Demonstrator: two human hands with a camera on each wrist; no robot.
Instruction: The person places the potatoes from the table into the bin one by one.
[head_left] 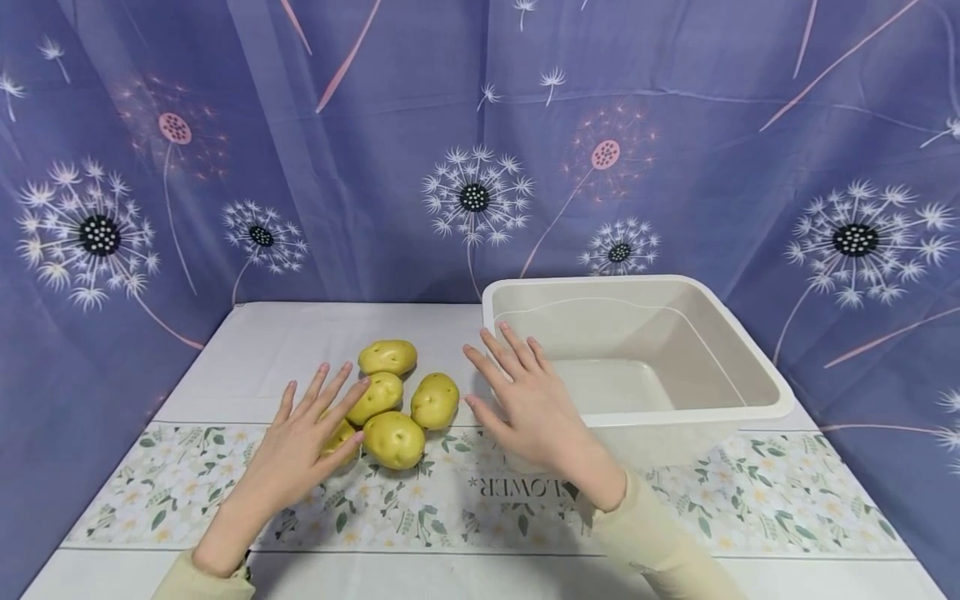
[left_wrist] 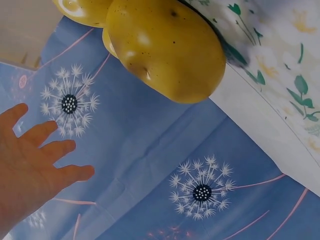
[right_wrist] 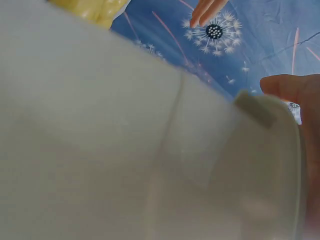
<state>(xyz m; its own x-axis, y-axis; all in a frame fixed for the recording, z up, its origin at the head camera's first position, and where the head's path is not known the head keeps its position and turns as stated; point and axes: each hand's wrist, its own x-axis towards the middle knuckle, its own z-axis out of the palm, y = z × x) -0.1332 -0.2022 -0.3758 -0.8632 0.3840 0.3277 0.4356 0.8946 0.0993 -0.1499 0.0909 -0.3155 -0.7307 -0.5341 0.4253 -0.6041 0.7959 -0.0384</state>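
Several yellow potatoes (head_left: 393,440) lie in a loose cluster left of the table's middle. My left hand (head_left: 300,442) hovers palm down with fingers spread, overlapping the leftmost potato (head_left: 339,446) and partly hiding it. In the left wrist view, a large potato (left_wrist: 167,50) fills the upper part, apart from the spread fingers. My right hand (head_left: 534,406), fingers straight and parted, is over the near left corner of a pale grey plastic basin (head_left: 675,417). Neither hand holds anything. The basin's wall (right_wrist: 125,140) covers most of the right wrist view.
A white cloth with a flowered band (head_left: 420,517) covers the table. Purple-blue curtains (head_left: 375,167) with dandelion prints enclose the back and both sides. The basin's inside floor (head_left: 611,383) shows bare at the right.
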